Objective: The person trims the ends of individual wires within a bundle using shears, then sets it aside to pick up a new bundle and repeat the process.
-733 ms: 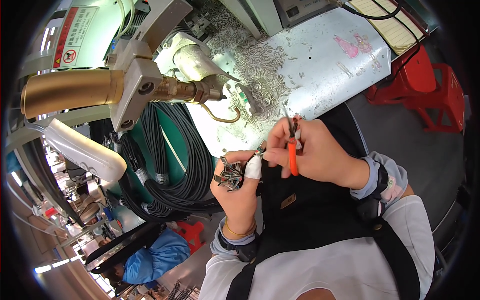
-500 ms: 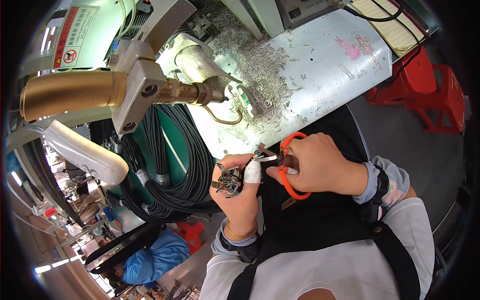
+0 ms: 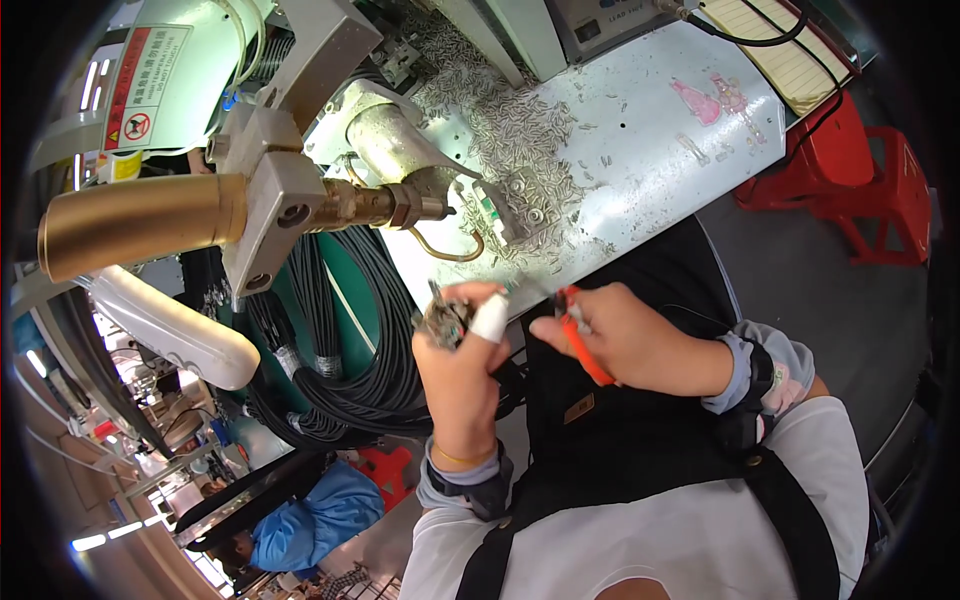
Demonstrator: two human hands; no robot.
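Observation:
My left hand (image 3: 455, 375) is closed around a bunch of small cable-end connectors (image 3: 446, 322) with metal and green parts, blurred by motion. A white wrap (image 3: 490, 317) covers its thumb, and a small green tip shows just past it. To its right, my right hand (image 3: 635, 335) grips orange-handled pliers (image 3: 585, 350). Their dark jaws point toward the left hand but stand apart from it; motion smears the tips. Beyond both hands, a small green-and-white piece (image 3: 490, 205) sits in a metal fixture below the brass-coloured nozzle tip (image 3: 435, 208) of a bench machine.
Tiny metal bits (image 3: 530, 140) litter the metal worktop (image 3: 650, 140). A brass-coloured handle (image 3: 140, 225) and a white lamp-like tube (image 3: 180, 330) jut in at left. Coiled black cables (image 3: 360, 390) lie below them. Red stools (image 3: 875, 190) stand right; a person in blue (image 3: 320, 515) is lower left.
My left hand has moved slightly up and left with the connectors. The pliers have come away from it, and their handles have drawn together in my right hand.

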